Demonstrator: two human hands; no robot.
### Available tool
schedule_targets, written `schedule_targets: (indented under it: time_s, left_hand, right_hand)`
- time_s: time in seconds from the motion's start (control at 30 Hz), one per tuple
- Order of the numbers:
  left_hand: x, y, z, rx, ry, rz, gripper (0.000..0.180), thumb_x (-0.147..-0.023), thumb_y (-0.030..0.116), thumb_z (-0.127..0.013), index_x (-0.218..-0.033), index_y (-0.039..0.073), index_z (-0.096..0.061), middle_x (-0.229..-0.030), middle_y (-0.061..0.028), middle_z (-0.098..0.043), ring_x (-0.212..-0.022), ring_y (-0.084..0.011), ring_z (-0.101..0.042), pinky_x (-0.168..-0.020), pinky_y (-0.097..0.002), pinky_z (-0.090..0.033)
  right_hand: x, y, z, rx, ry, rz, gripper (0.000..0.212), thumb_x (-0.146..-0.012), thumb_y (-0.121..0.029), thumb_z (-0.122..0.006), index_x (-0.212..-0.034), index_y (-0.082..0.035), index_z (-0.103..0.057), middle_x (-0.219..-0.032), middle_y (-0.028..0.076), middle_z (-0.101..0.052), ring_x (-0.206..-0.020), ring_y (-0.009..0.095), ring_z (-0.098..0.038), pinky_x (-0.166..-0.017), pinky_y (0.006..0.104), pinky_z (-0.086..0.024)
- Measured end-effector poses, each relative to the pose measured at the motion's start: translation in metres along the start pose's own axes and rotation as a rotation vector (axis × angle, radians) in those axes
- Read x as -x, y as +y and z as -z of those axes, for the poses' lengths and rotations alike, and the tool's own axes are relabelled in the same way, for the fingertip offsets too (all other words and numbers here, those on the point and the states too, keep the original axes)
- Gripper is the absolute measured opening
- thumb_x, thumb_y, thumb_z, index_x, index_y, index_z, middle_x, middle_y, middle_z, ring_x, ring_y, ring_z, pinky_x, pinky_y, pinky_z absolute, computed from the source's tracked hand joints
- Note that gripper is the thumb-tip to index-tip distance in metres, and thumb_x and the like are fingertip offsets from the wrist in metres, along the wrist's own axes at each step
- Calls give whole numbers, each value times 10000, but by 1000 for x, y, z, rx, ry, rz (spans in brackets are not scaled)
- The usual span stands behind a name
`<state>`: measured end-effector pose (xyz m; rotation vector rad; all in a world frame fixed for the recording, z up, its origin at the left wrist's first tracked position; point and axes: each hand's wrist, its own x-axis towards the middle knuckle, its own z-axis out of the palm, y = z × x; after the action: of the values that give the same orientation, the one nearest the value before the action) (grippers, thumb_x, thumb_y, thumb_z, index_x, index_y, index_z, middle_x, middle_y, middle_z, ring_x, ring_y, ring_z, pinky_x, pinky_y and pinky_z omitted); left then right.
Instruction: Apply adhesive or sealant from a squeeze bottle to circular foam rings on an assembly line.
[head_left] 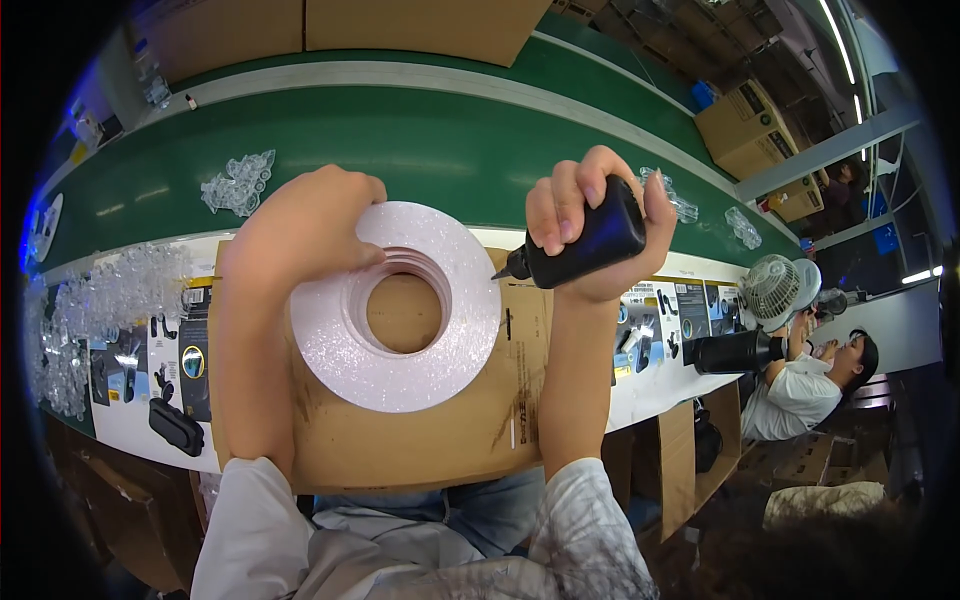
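Observation:
My left hand (320, 218) curls over the upper left edge of a white, glittery ring-shaped piece (440, 375), its thumb at the inner rim. Several stepped edges show inside the ring's hole, so it may be a stack. It lies on a brown cardboard sheet or box (400, 440) in front of me. In my right hand (568, 205) is a black squeeze bottle (595, 250), tilted with its narrow nozzle pointing left. The nozzle tip is close to the ring's right edge; I cannot tell whether it touches.
A green conveyor belt (400, 140) runs behind the white table. Clear plastic parts (130, 285) crowd the left side; another cluster (238, 185) sits on the belt. Nearby lies a black case (175, 428). To the right are a fan (772, 290) and a co-worker (795, 400).

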<state>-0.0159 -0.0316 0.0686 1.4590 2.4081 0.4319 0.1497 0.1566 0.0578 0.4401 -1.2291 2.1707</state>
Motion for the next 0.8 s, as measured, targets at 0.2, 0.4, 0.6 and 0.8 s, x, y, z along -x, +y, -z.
schedule_targets:
  time_s: [0.2,0.4,0.6,0.8]
  left_hand:
    - [0,0,-1,32,-1,-26,443,-652,184,-812,-1052,18,-717,-986,-201,-713,-922,-366,-685,-853,-403,-540]
    - [1,3,1,26,-21,-5,521,-664,215,-829,-1126,19,-687,-1008,-205,-710,-938,-367,-686,-857,-406,-541]
    - [1,4,2,11,-41,8,531,-659,232,-839,-1117,10,-687,-1011,-214,-707,-938,-366,-687,-854,-404,-542]
    - [2,2,0,12,0,2,482,-681,257,-850,-1061,0,-704,-982,-234,-705,-927,-376,-691,-855,-422,-544]
  right_hand:
    - [2,4,1,166,87,93,462,-981,-464,-292,-775,-80,-444,-571,63,-472,-458,164,-431,-431,280,-367]
    - [1,5,0,224,138,66,449,-967,-453,-296,-758,-81,-436,-545,56,-450,-441,156,-413,-412,273,-364]
    - [0,3,-2,219,145,39,437,-959,-444,-315,-750,-78,-433,-540,57,-448,-437,156,-411,-409,270,-363]
    - [0,6,1,225,157,34,436,-955,-442,-323,-743,-76,-430,-533,58,-442,-433,153,-404,-401,269,-364]
